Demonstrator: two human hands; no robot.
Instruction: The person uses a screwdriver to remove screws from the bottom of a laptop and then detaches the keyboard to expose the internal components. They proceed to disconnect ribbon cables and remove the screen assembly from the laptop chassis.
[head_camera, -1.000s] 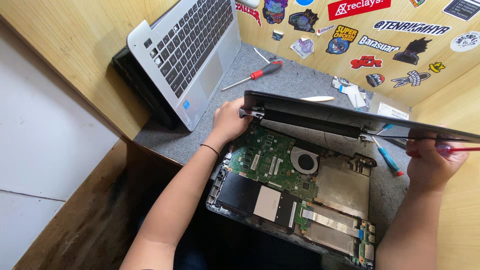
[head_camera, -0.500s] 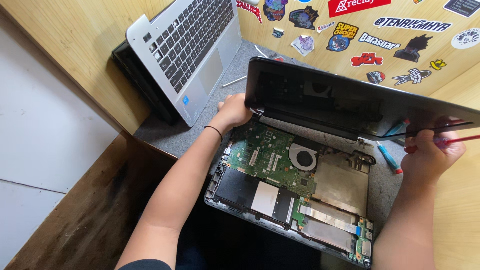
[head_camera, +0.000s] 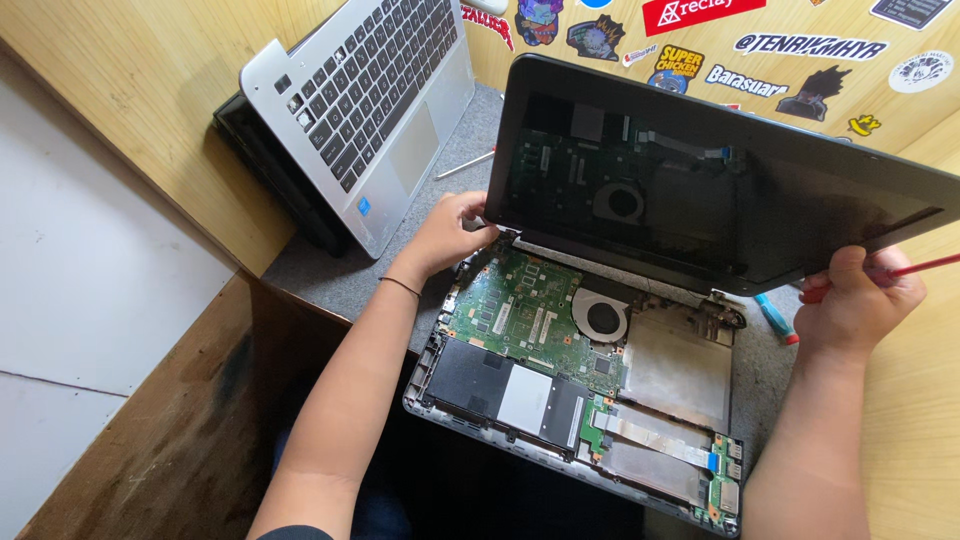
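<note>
Raised higher than half a second ago, the laptop screen stands nearly upright over the opened laptop base. Left hand grips its corner at nine o'clock; right hand clasps the three o'clock edge along with a red-handled tool. Grey table lies beneath.

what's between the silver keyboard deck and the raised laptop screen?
Head view: the left hand at the laptop screen corner, grey mat, a screwdriver shaft; keyboard deck leans apart.
</note>
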